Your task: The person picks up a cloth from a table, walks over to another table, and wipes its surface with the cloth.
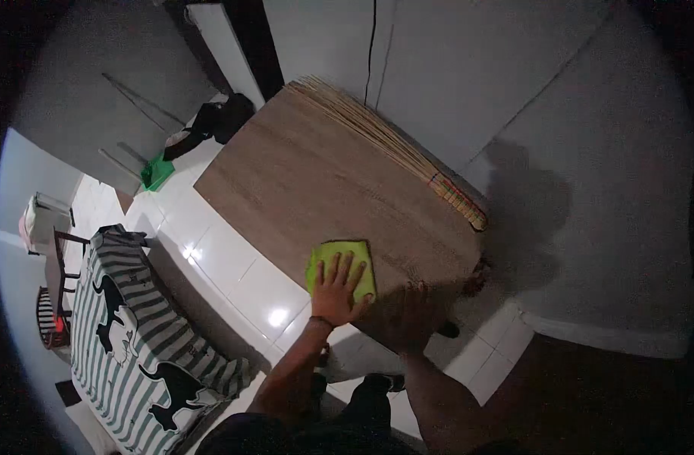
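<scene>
At the brown tabletop's (286, 167) six o'clock side, a lime-green cloth (357, 249) is partly covered by the splayed left hand (338, 292); toward four o'clock from the cloth, the shadowed right hand (417, 315) is held open

A big grey wall (559, 76) stands behind the long far edge of the brown table (263, 159). A thin black wire (373, 45) runs down it, and a dark shadow (525, 201) falls on it past the table's right corner. Near the top corner is a white post (224, 53). The floor has shiny white tiles (233, 262), with bright spots of light on them near the table's left long edge. Past the left corner, a green bag (157, 173) sits by a dark heap (218, 125) that is hard to make out. Farther left, a stripy cover (153, 277) with black cats hangs over some furniture, near a brown wooden chair (56, 262). The bottom right is very dim.
</scene>
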`<state>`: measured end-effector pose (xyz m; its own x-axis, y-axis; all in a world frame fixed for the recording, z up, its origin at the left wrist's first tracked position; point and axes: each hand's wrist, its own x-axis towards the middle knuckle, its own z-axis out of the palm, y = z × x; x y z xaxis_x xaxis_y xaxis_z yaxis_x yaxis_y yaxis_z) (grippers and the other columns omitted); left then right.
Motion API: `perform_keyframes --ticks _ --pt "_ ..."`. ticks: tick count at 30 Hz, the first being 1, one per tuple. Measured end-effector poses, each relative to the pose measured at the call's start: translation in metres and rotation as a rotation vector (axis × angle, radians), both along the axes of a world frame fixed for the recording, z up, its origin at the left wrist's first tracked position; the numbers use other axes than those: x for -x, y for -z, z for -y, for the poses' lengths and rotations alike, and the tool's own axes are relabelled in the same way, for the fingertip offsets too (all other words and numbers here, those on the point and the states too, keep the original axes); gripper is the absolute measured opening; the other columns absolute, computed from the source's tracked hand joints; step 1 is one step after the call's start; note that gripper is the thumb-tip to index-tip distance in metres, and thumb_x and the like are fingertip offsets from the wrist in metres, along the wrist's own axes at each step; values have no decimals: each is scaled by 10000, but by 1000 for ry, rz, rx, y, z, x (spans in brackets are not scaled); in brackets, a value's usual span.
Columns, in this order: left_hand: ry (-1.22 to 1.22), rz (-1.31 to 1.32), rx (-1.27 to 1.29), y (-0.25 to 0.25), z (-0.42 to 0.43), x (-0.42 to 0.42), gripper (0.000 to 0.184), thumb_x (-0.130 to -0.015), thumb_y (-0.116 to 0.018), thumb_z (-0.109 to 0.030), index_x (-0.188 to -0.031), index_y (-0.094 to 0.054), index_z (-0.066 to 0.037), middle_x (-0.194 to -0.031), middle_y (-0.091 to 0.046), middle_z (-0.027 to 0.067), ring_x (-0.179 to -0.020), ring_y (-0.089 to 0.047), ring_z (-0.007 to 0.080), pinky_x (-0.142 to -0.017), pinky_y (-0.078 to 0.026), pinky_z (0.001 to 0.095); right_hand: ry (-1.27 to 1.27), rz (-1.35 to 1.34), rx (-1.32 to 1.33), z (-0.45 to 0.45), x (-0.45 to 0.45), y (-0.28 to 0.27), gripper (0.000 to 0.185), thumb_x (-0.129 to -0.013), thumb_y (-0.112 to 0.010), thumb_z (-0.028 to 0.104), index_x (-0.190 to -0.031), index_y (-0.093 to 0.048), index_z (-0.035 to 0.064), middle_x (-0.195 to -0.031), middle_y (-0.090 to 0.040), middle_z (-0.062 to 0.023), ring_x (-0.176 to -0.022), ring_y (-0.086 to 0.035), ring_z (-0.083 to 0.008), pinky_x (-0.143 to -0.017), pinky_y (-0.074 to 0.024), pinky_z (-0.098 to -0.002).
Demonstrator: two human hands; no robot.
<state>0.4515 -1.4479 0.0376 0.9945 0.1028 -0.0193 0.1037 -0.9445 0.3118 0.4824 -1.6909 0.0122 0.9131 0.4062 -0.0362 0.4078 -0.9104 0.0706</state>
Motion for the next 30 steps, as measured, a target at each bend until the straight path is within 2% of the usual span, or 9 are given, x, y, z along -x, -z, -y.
perform_keyframes --ticks 2,4,5,7,17,20,26,29,30 --pt "-66 -11 -59 6 -22 -1 901 -1020 -561 -673 -1750 -347 -191 -1822 -264 197 -1685 -209 453 -1337 -102 696 43 -123 8 0 0 -7 719 -1164 -407 570 -1761 -275 194 -1829 -263 -91 -1675 -264 -317 -1359 -106 -633" --pt "-165 3 -124 9 -46 -18 888 -1026 -551 -657 -1752 -343 -191 -1823 -255 203 -1681 -207 459 -1334 -101 700 -279 568 1598 -1 3 -9 709 -1164 -413 549 -1759 -282 188 -1837 -247 -94 -1688 -235 -307 -1360 -89 -643" --pt "-173 -1 -125 8 -55 -32 888 -1026 -551 -657 -1752 -343 -191 -1823 -255 203 -1681 -207 459 -1334 -101 700 -287 572 1594 0 3 -9 709 -1164 -413 549 -1759 -282 188 -1837 -247 -94 -1688 -235 -307 -1360 -89 -643" --pt "-294 31 -93 8 -61 -65 870 -1033 -543 -636 -1751 -341 -187 -1824 -244 212 -1681 -205 463 -1333 -96 707 -80 39 -201 1 1 -4 935 -1076 -456 709 -1755 -266 95 -1764 -328 -261 -1626 -327 -481 -1276 -265 -694" --pt "63 54 -32 15 14 -36 869 -1028 -531 -664 -1740 -376 -190 -1813 -281 209 -1671 -234 467 -1327 -92 721 73 -193 -151 -14 -4 -39 880 -1090 -449 681 -1737 -328 98 -1768 -323 -251 -1636 -313 -489 -1292 -253 -706" --pt "-10 5 39 7 -11 -4 890 -1013 -550 -685 -1738 -389 -194 -1821 -273 198 -1679 -228 456 -1322 -102 726 -123 39 -335 -1 0 -8 922 -1068 -472 720 -1737 -331 101 -1782 -305 -236 -1649 -301 -461 -1311 -224 -694" --pt "-320 89 -63 14 -80 -50 874 -1033 -520 -653 -1745 -362 -172 -1826 -250 205 -1684 -200 468 -1322 -88 732 -42 -28 -47 -6 4 -13 1022 -1045 -447 795 -1779 -191 132 -1819 -216 -207 -1677 -225 -451 -1326 -195 -687" --pt "-362 16 -189 15 -69 -86 885 -1038 -492 -680 -1752 -344 -179 -1822 -262 207 -1680 -218 456 -1328 -101 720 -32 -47 -469 -7 3 -2 1042 -1041 -434 807 -1792 -136 148 -1831 -188 -196 -1689 -198 -435 -1330 -141 -704" --pt "-330 -2 -179 12 -62 -88 883 -1047 -475 -691 -1753 -341 -179 -1833 -249 181 -1690 -207 436 -1331 -94 720 -94 61 -142 -3 5 0 1067 -1027 -432 829 -1791 -136 146 -1829 -190 -200 -1695 -186 -423 -1327 -115 -717"
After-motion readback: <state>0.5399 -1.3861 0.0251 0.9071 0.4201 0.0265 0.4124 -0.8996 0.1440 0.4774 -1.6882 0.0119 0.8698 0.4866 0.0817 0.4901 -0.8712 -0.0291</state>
